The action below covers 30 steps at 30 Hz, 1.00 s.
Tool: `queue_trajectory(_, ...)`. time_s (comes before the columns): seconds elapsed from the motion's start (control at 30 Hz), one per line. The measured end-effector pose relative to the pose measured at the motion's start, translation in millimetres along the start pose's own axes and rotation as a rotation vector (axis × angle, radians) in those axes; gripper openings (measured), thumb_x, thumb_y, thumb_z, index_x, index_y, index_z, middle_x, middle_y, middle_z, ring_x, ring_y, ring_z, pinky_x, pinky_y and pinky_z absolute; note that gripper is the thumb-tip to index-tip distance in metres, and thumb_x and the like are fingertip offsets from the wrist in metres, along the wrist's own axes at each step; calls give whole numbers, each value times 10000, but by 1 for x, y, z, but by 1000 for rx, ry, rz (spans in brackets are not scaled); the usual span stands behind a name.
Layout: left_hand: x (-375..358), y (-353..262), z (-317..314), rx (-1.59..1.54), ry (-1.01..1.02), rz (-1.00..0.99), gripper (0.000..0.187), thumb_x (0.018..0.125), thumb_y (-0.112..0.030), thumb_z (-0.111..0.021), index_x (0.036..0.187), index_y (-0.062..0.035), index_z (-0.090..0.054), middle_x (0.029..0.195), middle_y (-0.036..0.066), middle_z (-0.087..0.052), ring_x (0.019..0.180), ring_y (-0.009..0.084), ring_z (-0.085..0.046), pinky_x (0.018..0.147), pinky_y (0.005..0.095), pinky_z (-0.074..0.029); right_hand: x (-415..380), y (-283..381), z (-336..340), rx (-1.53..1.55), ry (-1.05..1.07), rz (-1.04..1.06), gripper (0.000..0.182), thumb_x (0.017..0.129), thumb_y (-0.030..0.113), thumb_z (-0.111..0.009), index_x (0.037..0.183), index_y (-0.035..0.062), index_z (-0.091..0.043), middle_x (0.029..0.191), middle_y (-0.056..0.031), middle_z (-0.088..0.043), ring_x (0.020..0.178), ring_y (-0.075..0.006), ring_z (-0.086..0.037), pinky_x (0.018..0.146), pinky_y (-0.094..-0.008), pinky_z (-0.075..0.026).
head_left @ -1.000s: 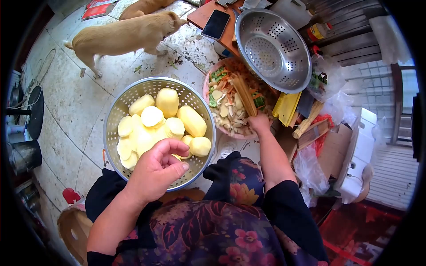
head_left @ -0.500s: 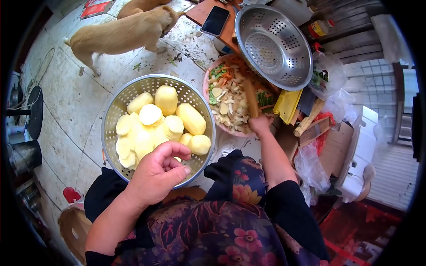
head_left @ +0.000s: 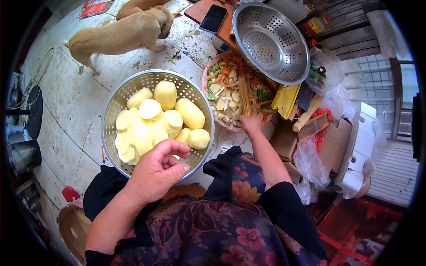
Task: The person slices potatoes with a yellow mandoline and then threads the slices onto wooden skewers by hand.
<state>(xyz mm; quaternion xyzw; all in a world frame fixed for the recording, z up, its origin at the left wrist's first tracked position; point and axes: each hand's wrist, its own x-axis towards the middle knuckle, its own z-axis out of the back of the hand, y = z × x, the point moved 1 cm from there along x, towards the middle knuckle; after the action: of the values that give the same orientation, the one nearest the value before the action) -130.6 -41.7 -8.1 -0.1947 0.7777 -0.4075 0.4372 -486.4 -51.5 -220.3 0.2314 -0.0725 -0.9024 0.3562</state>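
Observation:
My left hand (head_left: 160,165) hovers at the near rim of a metal colander (head_left: 112,99), its fingers loosely curled and apart from the thumb, with nothing visible in them. Peeled potatoes (head_left: 190,113) and pale potato slices (head_left: 144,136) fill the colander. Off to the right, my right hand (head_left: 251,124) is closed round the near end of a bundle of thin wooden skewers (head_left: 245,95). The bundle lies over a pink basin (head_left: 205,84) of cut vegetables (head_left: 226,99), with carrot strips, green pieces and white chunks.
A second metal colander (head_left: 262,48) leans tilted above the basin's back right. Behind it, a phone (head_left: 213,19) lies on an orange-brown board (head_left: 195,13). A tan dog (head_left: 120,37) stands on the tiled floor. Yellow packaging (head_left: 286,99), plastic bags (head_left: 310,164) and a white box (head_left: 361,146) crowd the right.
My right hand has moved slightly left and up with the skewers, which now point more upright. The left hand stays almost still. The dog's head has turned downward.

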Motion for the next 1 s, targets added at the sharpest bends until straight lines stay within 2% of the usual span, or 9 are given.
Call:
queue_trajectory(0.07,0,-1,-1,3,1,-5,305,822,-72,-613,1104,-9,-515,1014,24,-541,767,45,-520,704,199,-457,1,3,2,6,92,-20,518,659,321,-647,1061,-3,-594,1002,-242,-632,952,-359,-615,841,-395,-478)
queue_trajectory(0.2,0,-3,-1,15,1,1,304,818,-67,-613,1102,-13,-517,1012,24,-539,764,46,-521,704,200,-459,11,-17,-11,160,94,-15,587,644,375,-698,1072,-15,-601,1021,-222,-637,968,-330,-617,843,-373,-474)
queue_trajectory(0.3,-1,-3,0,22,3,-4,303,817,-66,-614,1099,-14,-518,1009,24,-539,763,47,-522,704,202,-462,13,-24,-11,388,77,-11,611,694,383,-689,1116,-46,-582,1037,-199,-640,972,-284,-617,839,-339,-465)
queue_trajectory(0.37,-1,-3,-1,25,7,-10,302,816,-67,-615,1098,-14,-518,1008,24,-540,763,47,-523,704,203,-463,16,-27,-9,744,174,-184,456,800,288,-630,1114,-41,-595,996,-129,-647,909,-191,-608,754,-300,-479)
queue_trajectory(0.4,-2,-3,-1,30,3,-12,300,816,-67,-615,1096,-14,-519,1006,25,-542,762,48,-524,704,203,-463,14,-27,-7,743,173,-185,456,800,288,-630,1114,-41,-595,996,-129,-647,909,-191,-608,754,-300,-479)
queue_trajectory(0.6,-3,-2,1,47,-15,-25,300,816,-68,-616,1094,-10,-520,998,27,-550,761,52,-528,704,205,-463,17,-37,-5,419,30,-46,367,810,254,-593,1034,-33,-641,922,-139,-669,848,-222,-632,741,-306,-477)
queue_trajectory(0.67,-3,-1,1,44,-18,-26,302,816,-69,-616,1096,-9,-520,998,28,-552,761,53,-529,704,207,-463,24,-42,-4,153,-80,40,349,811,270,-578,1006,-9,-654,924,-187,-667,860,-289,-643,770,-346,-479)
queue_trajectory(0.77,-4,-2,2,43,-12,-26,303,817,-70,-614,1098,-8,-520,1000,30,-553,761,54,-529,703,208,-463,27,-44,3,11,-125,60,349,828,290,-546,1000,4,-649,956,-226,-646,918,-352,-620,810,-391,-471)
queue_trajectory(1.0,-9,-3,6,45,-21,-58,303,810,-67,-614,1092,-5,-524,991,31,-556,744,55,-529,694,209,-462,10,-27,27,-38,-190,41,344,851,299,-506,983,9,-637,933,-222,-646,925,-371,-607,825,-411,-464)
